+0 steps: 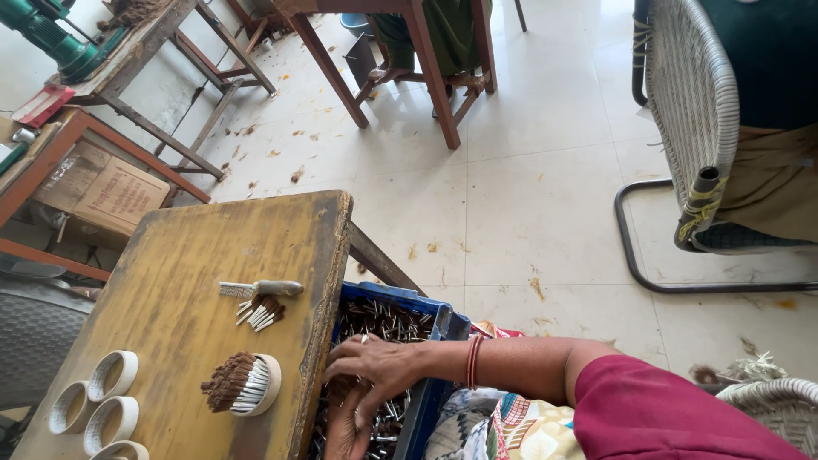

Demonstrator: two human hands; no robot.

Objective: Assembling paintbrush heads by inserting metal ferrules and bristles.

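Your right hand [375,365] lies spread over the sticks in the blue crate [434,341], holding nothing visible — gather an even, aligned pinch, left hand [348,430] steadying.

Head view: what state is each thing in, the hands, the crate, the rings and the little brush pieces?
Right hand: palm down, fingers spread over the crate.
Left hand: inside the crate, among the pieces.
Blue crate: open, holding many small pieces.
Filled ring: on its side, packed with brush pieces.
Empty rings: lying flat.
Loose brush pieces: lying on the table.
Wooden table: worn.
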